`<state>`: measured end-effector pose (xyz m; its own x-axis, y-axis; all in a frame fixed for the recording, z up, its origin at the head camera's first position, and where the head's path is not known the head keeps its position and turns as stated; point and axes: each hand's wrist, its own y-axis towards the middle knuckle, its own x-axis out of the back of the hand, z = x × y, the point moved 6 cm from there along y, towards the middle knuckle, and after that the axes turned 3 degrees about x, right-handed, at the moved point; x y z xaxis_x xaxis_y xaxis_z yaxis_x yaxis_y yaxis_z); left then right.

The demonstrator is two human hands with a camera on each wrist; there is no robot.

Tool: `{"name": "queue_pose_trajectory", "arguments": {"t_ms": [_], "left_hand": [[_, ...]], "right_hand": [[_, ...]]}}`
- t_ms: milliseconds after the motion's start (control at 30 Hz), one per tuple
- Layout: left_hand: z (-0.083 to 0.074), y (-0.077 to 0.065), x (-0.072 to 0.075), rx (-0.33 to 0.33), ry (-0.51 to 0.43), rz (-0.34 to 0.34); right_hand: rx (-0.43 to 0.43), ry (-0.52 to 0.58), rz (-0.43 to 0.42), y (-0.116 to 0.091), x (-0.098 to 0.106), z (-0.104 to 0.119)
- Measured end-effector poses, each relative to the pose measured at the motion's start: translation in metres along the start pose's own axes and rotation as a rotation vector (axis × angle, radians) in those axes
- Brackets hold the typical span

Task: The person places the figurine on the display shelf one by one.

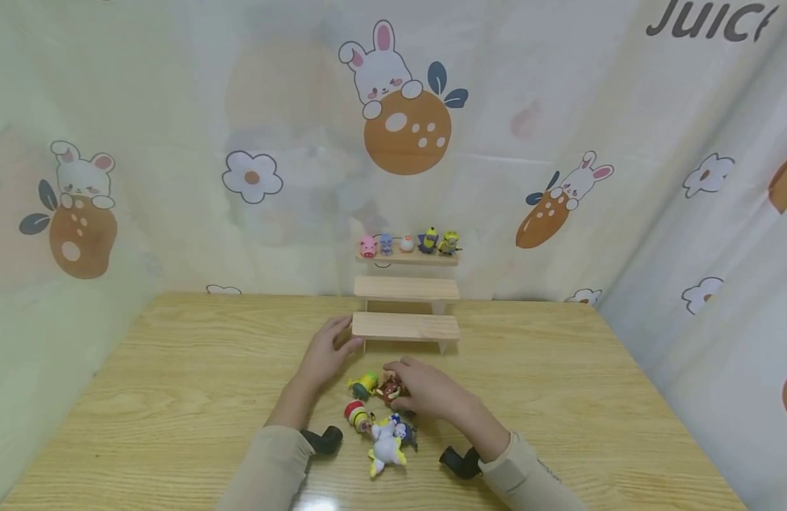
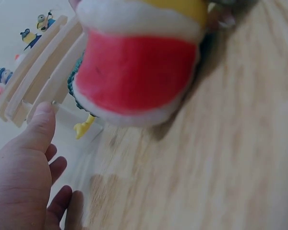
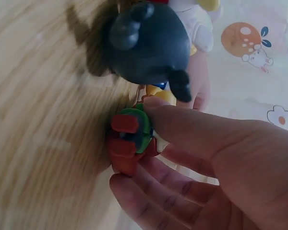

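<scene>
Head view: brown figurine (image 1: 388, 391) pinched between right fingers (image 1: 399, 366) and thumb (image 1: 403, 404); left fingers (image 1: 336, 325) loose beside wooden stand (image 1: 406, 326).

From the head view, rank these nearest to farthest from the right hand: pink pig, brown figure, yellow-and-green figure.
1. Brown figure: nearest, in the grasp of the right hand.
2. Yellow-and-green figure: on the table, just left of the brown figure.
3. Pink pig: farthest, at the left end of the top shelf.
</scene>
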<state>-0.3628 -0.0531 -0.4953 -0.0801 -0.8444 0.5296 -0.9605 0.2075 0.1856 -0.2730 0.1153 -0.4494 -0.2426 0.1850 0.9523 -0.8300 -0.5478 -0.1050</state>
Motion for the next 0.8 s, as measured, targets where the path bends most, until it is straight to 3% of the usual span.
{"name": "queue_pose_trajectory", "arguments": {"t_ms": [400,800], "left_hand": [[0.0014,-0.0001,-0.0003,-0.007,-0.006,0.002],[0.0004,-0.0009,-0.0013,-0.007,0.012,0.010]], "right_hand": [[0.016,0.054,-0.013,0.0015,0.0014,-0.0050],[0.012,0.156,-0.088,0.0011,0.0057,-0.0105]]}}
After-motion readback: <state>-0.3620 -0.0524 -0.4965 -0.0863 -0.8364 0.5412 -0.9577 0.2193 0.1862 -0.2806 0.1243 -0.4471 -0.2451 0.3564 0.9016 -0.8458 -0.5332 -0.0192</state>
